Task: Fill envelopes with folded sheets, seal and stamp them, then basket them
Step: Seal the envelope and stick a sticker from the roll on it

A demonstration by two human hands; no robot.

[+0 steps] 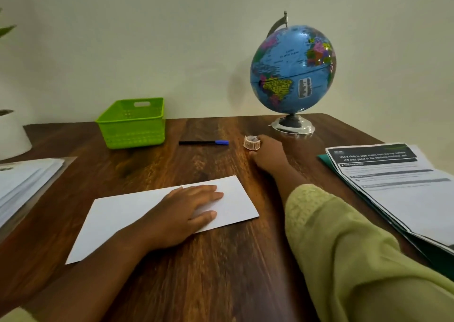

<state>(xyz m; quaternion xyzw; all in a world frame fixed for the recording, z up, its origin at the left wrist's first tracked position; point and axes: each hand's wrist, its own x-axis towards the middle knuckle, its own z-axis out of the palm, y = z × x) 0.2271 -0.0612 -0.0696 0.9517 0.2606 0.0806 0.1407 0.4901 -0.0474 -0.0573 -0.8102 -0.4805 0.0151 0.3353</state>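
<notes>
The envelope lies flat at the table's centre. The left hand presses on it, fingers straight and close together. At 1 o'clock of it, the right hand has its fingers curled against the stamp roll. The pen lies at 12, the basket at 11.

Basket: bright green, lattice-patterned walls.
Envelope: plain white.
Pen: black barrel, blue cap.
Globe: blue oceans, multicoloured countries, chrome base.
Table: dark brown wood grain.
Sleeve: pale olive green.
</notes>
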